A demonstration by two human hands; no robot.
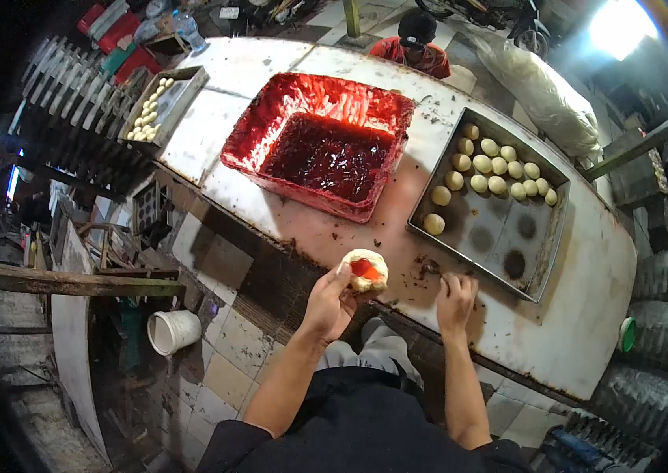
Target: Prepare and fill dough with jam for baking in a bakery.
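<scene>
A flattened piece of pale dough (372, 277) with glossy red filling in its middle is in my left hand (332, 301), gripped between thumb and fingers above the table's front edge. My right hand (455, 303) is at the table's edge beside dark crumbs, its fingers curled; whether anything is in them is hidden. Beyond both hands stands a red tub (235, 154) with dark red, sticky filling coating its bottom and walls. To its right, a metal tray (535, 252) holds several round dough balls (499, 166), mostly toward its back and left.
The white worktable (578, 315) also bears another tray (194, 93) of dough pieces and a bottle (187, 30) at back left. A co-worker (421, 55) is beyond the table, near a large pale sack (543, 87). A white bucket (168, 335) sits low at left.
</scene>
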